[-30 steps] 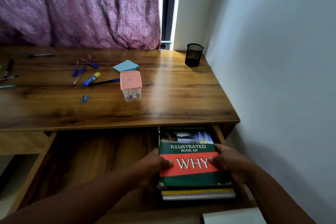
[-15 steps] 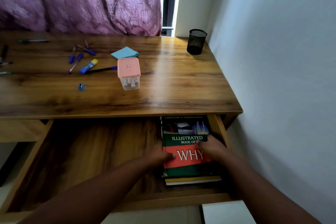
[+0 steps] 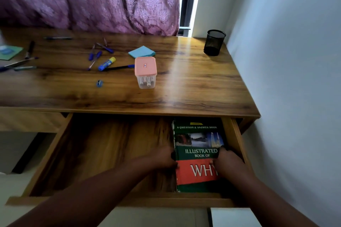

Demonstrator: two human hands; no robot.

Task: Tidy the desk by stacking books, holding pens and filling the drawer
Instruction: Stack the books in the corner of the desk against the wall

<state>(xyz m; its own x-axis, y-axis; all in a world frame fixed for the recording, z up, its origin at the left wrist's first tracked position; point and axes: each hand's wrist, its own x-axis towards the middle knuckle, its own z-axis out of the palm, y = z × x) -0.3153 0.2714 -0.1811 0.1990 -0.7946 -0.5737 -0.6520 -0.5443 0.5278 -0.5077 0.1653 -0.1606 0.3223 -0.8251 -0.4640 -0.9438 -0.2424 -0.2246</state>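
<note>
Head view: the green and red book (image 3: pixel 197 155) lies flat in the right end of the open drawer (image 3: pixel 103 153), right between both hands. The left hand (image 3: pixel 164 158) presses against its left edge, fingers curled at the cover, seemingly gripping, though shadow blurs it. The right hand (image 3: pixel 227 162) grips the right edge, thumb on the cover. Up on the desk (image 3: pixel 193 86), pens (image 3: pixel 96 57) lie scattered well apart from the black mesh pen cup (image 3: pixel 214 42).

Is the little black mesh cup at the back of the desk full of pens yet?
Looks empty: nothing sticks up above the round black mesh pen cup. Blue pens lie loose on the wooden desk.
</note>
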